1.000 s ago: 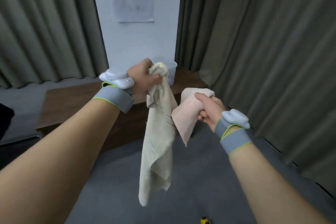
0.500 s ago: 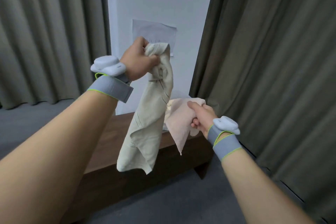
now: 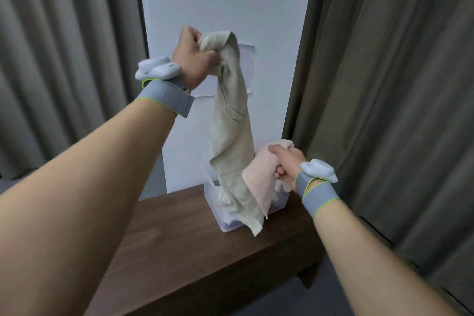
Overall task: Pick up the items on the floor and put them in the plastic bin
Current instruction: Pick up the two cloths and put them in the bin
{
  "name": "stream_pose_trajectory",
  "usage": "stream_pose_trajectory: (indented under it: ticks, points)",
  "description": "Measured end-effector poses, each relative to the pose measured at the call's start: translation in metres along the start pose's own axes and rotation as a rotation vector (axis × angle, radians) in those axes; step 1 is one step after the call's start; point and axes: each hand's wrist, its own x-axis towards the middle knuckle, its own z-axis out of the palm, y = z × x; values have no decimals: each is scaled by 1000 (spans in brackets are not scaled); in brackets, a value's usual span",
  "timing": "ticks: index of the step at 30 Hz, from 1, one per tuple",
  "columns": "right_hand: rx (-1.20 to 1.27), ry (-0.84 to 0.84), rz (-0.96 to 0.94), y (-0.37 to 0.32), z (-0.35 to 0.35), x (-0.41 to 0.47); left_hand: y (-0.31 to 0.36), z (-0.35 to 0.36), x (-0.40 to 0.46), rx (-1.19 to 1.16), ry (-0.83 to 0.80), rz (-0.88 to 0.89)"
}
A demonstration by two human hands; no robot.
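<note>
A view from a head-worn camera looks along two bare forearms reaching forward. Each wrist wears a grey band edged in lime green with a white device strapped on top.

The left hand is raised high, its grip clamped in a fist around the bunched top of a long beige towel. The towel hangs straight down from the fist, and its lower end drapes over the near edge of a clear plastic bin, with one corner dangling just outside the front wall.

The right hand is lower and to the right, just above the bin. Its grip is closed tightly around a pale pink cloth, thumb on top, fingers curled beneath. The pink cloth hangs in a folded point, touching the beige towel at its left side and reaching down to the bin's rim.

The bin stands on a dark brown wooden surface, near its far right corner. Some white material lies inside the bin, too hidden to tell what it is.

Behind the bin rises a white wall with a sheet of paper fixed to it, partly covered by the towel. Grey-green curtains hang on both sides. Grey floor shows below the surface.
</note>
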Motion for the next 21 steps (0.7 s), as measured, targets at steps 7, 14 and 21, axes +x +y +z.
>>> stream_pose_trajectory:
  ticks: [7,14,21]
  points:
    - [5,-70,81,13,18,162,-95,110,99,141,20,-5]
    - [-18,-39,113,21,22,276,-174,160,145,155,24,9]
    - [-172,-35,340,99,46,322,-340,198,21,744,-1019,-468]
